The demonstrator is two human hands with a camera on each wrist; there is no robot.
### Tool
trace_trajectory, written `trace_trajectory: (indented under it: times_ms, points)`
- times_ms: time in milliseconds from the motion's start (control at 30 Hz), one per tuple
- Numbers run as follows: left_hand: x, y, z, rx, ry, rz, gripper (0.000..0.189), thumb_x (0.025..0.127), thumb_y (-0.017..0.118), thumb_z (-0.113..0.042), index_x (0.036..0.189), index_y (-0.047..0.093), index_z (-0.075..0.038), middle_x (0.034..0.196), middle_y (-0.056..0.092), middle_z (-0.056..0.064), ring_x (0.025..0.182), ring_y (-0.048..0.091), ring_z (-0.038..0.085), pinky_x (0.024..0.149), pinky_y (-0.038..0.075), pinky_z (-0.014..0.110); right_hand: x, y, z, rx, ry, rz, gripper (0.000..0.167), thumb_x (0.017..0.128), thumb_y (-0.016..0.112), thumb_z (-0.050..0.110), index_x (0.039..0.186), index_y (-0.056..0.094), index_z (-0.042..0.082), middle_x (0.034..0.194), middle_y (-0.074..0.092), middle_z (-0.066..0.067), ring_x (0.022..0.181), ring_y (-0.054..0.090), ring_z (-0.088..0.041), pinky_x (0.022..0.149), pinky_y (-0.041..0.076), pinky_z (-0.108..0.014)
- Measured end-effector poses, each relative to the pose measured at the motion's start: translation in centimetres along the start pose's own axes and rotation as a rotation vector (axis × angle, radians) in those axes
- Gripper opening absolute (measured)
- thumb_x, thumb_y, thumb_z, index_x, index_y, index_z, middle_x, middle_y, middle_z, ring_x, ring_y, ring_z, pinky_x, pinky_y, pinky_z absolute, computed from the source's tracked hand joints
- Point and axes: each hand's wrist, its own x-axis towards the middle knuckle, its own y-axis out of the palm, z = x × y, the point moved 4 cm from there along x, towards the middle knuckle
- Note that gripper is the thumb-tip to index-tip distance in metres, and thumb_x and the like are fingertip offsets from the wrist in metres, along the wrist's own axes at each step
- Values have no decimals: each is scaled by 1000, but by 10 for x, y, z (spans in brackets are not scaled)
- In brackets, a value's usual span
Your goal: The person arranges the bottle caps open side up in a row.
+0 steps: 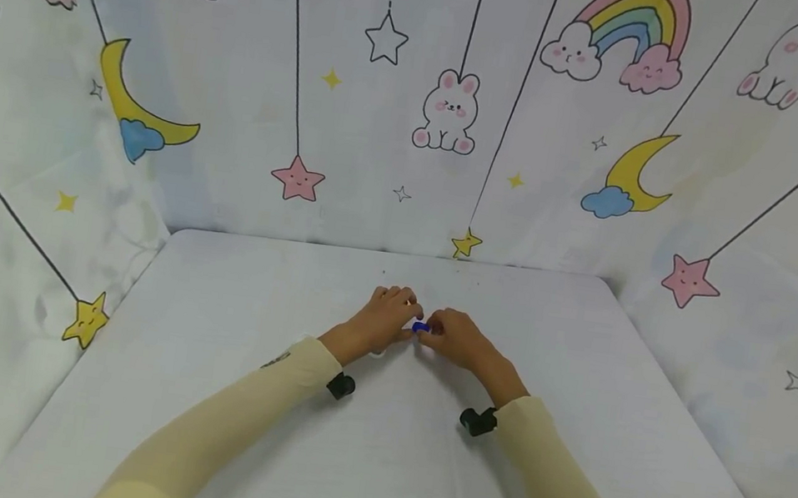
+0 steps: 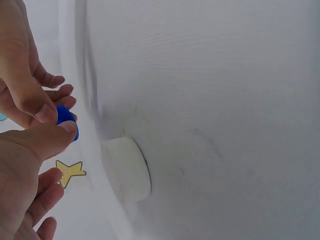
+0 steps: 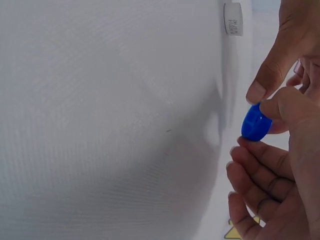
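Note:
Over the far middle of the table, my two hands meet at a small round blue cap [image 1: 421, 328]. In the right wrist view the cap [image 3: 256, 123] looks hollow, its ridged rim tilted. My right hand [image 1: 461, 339] pinches it with thumb and forefinger, the other fingers loosely bent. From the other side my left hand [image 1: 380, 322] grips it too, its thumb lying on the cap [image 2: 66, 120] in the left wrist view. Below the left hand, a short white block-like thing with a rounded edge [image 2: 127, 170] rests on the table. Dark print marks its side [image 3: 233, 20].
A white cloth covers the table [image 1: 371, 464]. Its far edge meets an upright backdrop [image 1: 369, 127] with printed rabbits, stars, moons and rainbows. Similar printed cloth hangs along the left and right sides. A small dark camera [image 1: 341, 385] sits at each wrist.

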Motion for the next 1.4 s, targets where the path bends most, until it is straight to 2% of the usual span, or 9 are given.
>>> trace_trajectory:
  times_ms: [233, 467, 633, 767, 933, 1033, 1100, 1267, 1400]
  points:
    - [-7, -3, -6, -30, 59, -38, 23, 100, 75, -26, 122, 72, -21, 131, 61, 5, 121, 58, 26, 105, 45, 47, -4, -1, -1, 27, 17, 30, 31, 101, 70, 32, 113, 73, 4, 104, 73, -6, 92, 63, -18, 85, 57, -39]
    - [-11, -7, -7, -47, 61, -68, 17, 101, 74, -25, 117, 77, -20, 129, 62, 3, 118, 60, 25, 102, 45, 45, -8, -3, 0, 47, 19, 44, 36, 102, 65, 37, 115, 76, 5, 105, 75, -3, 94, 65, -17, 85, 56, -39]
    - [-13, -7, -5, -101, 41, -54, 14, 101, 74, -25, 114, 79, -19, 127, 64, 3, 116, 60, 24, 99, 45, 44, -11, -3, 2, 69, 9, 56, 39, 102, 63, 39, 113, 77, 4, 102, 75, -2, 93, 64, -17, 83, 55, -40]
    - [-14, -3, -1, -190, -4, -21, 14, 101, 74, -27, 110, 80, -18, 127, 63, 3, 119, 59, 25, 99, 43, 45, -12, -2, 2, 70, -7, 47, 39, 103, 61, 40, 112, 77, 6, 101, 75, 0, 92, 65, -15, 82, 56, -38]
    - [-13, -2, 3, -327, -81, 38, 17, 101, 74, -27, 108, 80, -13, 130, 63, 8, 124, 57, 31, 99, 43, 50, -12, -2, 6, 44, -74, -21, 29, 105, 63, 35, 111, 75, 9, 98, 71, 1, 91, 62, -15, 80, 54, -35]
    - [-13, -8, 6, -403, -116, 74, 18, 102, 73, -26, 108, 81, -11, 130, 64, 11, 127, 57, 32, 98, 45, 54, -16, -6, 12, 26, -109, -60, 26, 104, 65, 31, 117, 72, 10, 101, 68, 0, 93, 61, -16, 81, 53, -35]
    - [-12, -12, 9, -463, -137, 95, 19, 102, 73, -25, 108, 81, -9, 127, 66, 11, 126, 57, 30, 100, 45, 55, -20, -8, 16, 17, -117, -75, 31, 103, 67, 32, 124, 69, 10, 105, 68, -1, 95, 61, -18, 82, 54, -36]
    - [-10, -16, 16, -632, -151, 136, 25, 104, 69, -22, 104, 82, 0, 109, 75, 8, 106, 60, 21, 94, 50, 43, -28, -9, 22, 2, -99, -77, 47, 97, 75, 35, 137, 62, 13, 114, 66, -3, 102, 62, -22, 83, 55, -37]
    - [-13, -13, 20, -725, -197, 186, 31, 106, 64, -27, 109, 82, -1, 111, 76, 7, 94, 57, 15, 83, 50, 33, -29, -8, 23, 1, -87, -66, 47, 96, 78, 35, 137, 63, 15, 114, 66, -1, 102, 62, -22, 82, 55, -34]
